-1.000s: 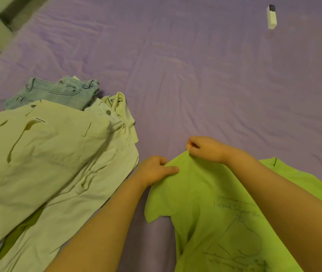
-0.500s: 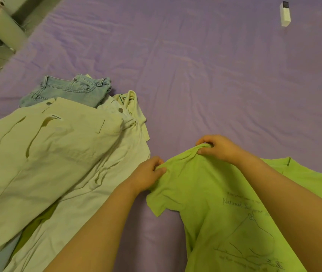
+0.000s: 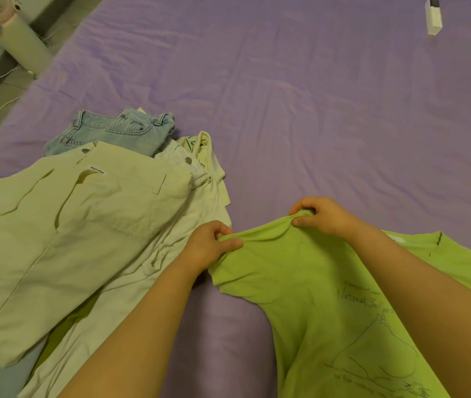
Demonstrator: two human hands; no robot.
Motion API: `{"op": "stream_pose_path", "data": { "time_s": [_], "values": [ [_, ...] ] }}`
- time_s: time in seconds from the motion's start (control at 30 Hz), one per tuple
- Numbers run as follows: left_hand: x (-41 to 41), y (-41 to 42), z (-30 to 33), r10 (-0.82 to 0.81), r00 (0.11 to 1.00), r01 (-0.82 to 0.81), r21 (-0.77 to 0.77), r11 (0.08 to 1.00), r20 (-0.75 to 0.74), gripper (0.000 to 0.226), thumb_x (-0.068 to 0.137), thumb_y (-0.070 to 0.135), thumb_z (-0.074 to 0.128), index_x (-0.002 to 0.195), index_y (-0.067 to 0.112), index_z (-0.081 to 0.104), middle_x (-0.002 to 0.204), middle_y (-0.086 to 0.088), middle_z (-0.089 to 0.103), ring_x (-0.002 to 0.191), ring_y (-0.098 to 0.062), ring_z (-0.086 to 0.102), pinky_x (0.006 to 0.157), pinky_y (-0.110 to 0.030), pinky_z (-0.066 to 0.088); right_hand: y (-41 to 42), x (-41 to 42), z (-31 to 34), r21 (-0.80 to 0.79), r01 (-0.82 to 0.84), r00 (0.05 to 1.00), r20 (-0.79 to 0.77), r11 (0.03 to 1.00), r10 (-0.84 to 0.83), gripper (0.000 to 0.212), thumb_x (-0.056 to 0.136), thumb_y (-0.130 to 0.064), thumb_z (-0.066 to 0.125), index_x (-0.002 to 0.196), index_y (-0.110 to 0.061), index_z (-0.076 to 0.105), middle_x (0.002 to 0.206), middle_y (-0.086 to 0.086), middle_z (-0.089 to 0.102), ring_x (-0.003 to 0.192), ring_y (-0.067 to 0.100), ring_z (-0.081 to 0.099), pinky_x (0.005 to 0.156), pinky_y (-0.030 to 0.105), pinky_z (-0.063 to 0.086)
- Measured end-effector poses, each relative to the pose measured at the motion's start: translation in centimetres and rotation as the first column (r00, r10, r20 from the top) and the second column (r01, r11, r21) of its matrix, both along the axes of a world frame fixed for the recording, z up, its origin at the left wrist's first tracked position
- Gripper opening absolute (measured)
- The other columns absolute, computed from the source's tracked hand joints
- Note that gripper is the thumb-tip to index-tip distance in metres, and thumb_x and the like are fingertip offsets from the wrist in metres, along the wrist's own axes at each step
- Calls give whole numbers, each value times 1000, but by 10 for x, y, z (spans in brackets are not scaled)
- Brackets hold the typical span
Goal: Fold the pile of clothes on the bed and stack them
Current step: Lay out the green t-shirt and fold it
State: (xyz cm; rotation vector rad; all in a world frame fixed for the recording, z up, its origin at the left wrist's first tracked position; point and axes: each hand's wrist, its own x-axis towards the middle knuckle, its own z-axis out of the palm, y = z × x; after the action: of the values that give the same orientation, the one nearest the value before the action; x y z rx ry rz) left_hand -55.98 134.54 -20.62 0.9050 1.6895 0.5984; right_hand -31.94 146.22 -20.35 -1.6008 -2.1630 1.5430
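A lime green T-shirt (image 3: 308, 297) with a dark line drawing lies on the purple bed (image 3: 314, 110) at the lower right. My left hand (image 3: 209, 245) pinches the edge of its sleeve. My right hand (image 3: 319, 215) grips the same edge a little farther up, bunching the cloth. At the left lies a pile of clothes: cream trousers (image 3: 70, 234) on top, a paler garment (image 3: 153, 282) under them, and light blue jeans (image 3: 119, 130) behind.
A small white box (image 3: 433, 15) lies on the sheet at the far right. Off the bed's far left corner stands a pale cylindrical appliance (image 3: 13, 38) with cables on the floor. Bare purple sheet stretches beyond my hands.
Both hands have shifted slightly right and away with the sleeve edge, and the view has tilted so more of the floor at the upper left shows.
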Motion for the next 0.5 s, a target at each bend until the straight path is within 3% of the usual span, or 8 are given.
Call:
{"op": "stream_pose_path", "data": {
  "time_s": [0.07, 0.17, 0.27, 0.4, 0.5],
  "values": [
    [-3, -2, 3, 86, 991, -85, -7, 996, 103, 15, 77, 18, 78, 76, 15, 64, 65, 4, 51, 60, -5, 49, 54, -11, 42, 1, -1, 2, -18, -7, 1000, -7, 1000, 7, 11, 81, -14, 74, 86, -20, 67, 83, 0, 63, 76, 10, 54, 65, 13, 42],
    [-3, -4, 7, 166, 968, -169, 1, 986, 189, 13, 80, 18, 75, 76, 11, 64, 70, 2, 59, 66, -7, 53, 57, -10, 44, 1, -1, 3, -38, 18, 999, -28, 999, -19, 3, 83, -19, 72, 82, -20, 69, 74, -2, 60, 66, 6, 49, 56, 10, 38],
    [0, -3, 7, 155, 976, -160, 16, 987, 151, 17, 85, 22, 71, 77, 9, 63, 81, -6, 57, 76, -13, 50, 66, -18, 41, 0, 0, 4, -51, 31, 999, -35, 998, -33, 3, 86, -15, 69, 85, -13, 70, 73, -4, 62, 66, 2, 51, 59, 7, 39],
    [1, 0, 6, 135, 987, -139, 53, 989, 85, 35, 90, 30, 64, 60, 16, 51, 56, 12, 44, 54, -1, 38, 52, -10, 33, 1, -2, 6, -38, 120, 985, -117, 992, -123, 13, 88, -8, 65, 93, 3, 68, 74, -1, 61, 66, 0, 52, 63, 7, 41],
    [1, 5, 5, 149, 989, -150, 95, 984, 24, 50, 95, 31, 54, 54, 19, 30, 47, 13, 26, 45, -4, 26, 44, -15, 24, 2, -8, 7, 18, 190, 975, -124, 982, -187, 13, 92, -13, 60, 92, -2, 66, 81, 5, 59, 72, 8, 50, 64, 20, 39]
  ]
}}
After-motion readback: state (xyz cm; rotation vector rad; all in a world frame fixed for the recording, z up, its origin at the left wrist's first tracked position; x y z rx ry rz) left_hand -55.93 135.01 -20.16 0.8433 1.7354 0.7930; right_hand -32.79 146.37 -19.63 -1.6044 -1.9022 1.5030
